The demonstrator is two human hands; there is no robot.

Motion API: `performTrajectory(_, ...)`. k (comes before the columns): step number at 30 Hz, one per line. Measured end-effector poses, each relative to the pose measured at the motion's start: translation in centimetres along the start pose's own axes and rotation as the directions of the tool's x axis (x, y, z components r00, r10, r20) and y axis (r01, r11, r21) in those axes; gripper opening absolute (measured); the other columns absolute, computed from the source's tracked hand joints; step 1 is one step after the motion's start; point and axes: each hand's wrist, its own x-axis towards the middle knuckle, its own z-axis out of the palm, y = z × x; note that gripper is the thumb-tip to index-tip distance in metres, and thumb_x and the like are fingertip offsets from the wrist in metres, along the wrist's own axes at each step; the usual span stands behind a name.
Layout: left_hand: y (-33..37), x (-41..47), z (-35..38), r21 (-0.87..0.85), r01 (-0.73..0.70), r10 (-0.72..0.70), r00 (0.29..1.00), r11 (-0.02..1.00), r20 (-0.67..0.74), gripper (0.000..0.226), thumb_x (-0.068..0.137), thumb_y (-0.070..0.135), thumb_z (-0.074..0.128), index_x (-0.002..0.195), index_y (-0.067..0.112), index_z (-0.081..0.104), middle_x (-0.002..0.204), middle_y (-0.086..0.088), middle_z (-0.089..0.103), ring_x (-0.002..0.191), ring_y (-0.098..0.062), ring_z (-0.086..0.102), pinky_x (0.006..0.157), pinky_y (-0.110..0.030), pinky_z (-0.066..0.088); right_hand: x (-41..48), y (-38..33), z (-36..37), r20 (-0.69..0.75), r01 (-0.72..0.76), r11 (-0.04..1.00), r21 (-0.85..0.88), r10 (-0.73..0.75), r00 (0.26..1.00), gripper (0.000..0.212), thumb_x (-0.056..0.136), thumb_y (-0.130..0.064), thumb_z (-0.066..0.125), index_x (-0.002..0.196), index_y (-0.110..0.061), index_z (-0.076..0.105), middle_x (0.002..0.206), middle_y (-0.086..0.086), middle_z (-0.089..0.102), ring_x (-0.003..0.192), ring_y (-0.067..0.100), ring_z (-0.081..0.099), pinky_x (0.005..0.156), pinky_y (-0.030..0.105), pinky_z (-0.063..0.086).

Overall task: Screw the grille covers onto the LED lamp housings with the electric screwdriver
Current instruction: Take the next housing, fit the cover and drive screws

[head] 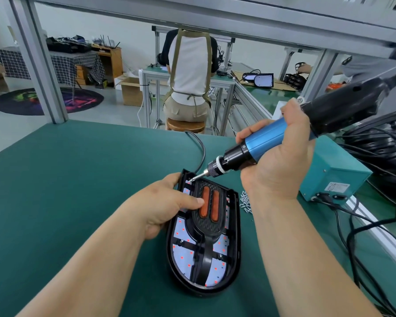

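Green matting covered the bench [66, 179], and on it, near its front edge, lay the black lamp housing [234, 236], face up, its white LED board dotted with red. To its right stood a teal power box [336, 175] with dark cables trailing off behind and beside it.

The electric screwdriver [263, 143], blue-bodied with a black upper part, slanted down from the upper right towards the housing's far left corner. The right hand [281, 161] was wrapped firmly round its blue barrel. The left hand [167, 202] gripped the housing's left rim, fingers curled over the edge and the thumb lying flat on the grille cover [207, 225].

That cover sat inside the housing, black and honeycombed, with two orange strips [209, 202] set side by side. A small heap of silver screws [246, 202] lay on the matting just beside the housing's right rim. The bit tip [198, 176] touched the housing at the far left corner.
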Motion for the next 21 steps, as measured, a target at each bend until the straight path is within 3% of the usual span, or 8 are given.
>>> performTrajectory(6, 0.07, -0.07, 0.15, -0.025, -0.019, 0.019, 1.000, 1.000, 0.014, 0.041, 0.084, -0.010, 0.067, 0.108, 0.022, 0.065, 0.093, -0.015, 0.076, 0.083, -0.033, 0.071, 0.083, -0.054, 0.059, -0.32, 0.49, 0.02, 0.013, 0.001, 1.000, -0.009, -0.001, 1.000, 0.019, 0.081, -0.023, 0.066, 0.090, -0.016, 0.051, 0.050, 0.001, 0.048, 0.045, 0.019, 0.050, 0.057, 0.033, 0.047)
performTrajectory(16, 0.31, -0.28, 0.34, -0.009, -0.058, 0.059, 0.998, 0.998, 0.010, 0.045, 0.084, -0.010, 0.068, 0.114, 0.023, 0.064, 0.103, -0.019, 0.075, 0.101, -0.044, 0.069, 0.090, -0.058, 0.056, -0.35, 0.27, 0.02, 0.020, 0.039, 0.995, -0.094, -0.037, 0.999, 0.023, 0.081, -0.028, 0.065, 0.094, -0.015, 0.049, 0.053, 0.004, 0.052, 0.047, 0.026, 0.054, 0.057, 0.034, 0.047)
performTrajectory(21, 0.32, -0.35, 0.33, -0.003, -0.069, 0.069, 0.997, 0.998, 0.021, 0.043, 0.084, -0.010, 0.068, 0.112, 0.023, 0.065, 0.098, -0.016, 0.076, 0.088, -0.037, 0.071, 0.087, -0.055, 0.058, -0.33, 0.27, -0.01, 0.023, 0.032, 0.995, -0.095, -0.030, 0.999, 0.024, 0.082, -0.027, 0.065, 0.095, -0.015, 0.049, 0.053, 0.004, 0.052, 0.047, 0.025, 0.053, 0.057, 0.034, 0.047)
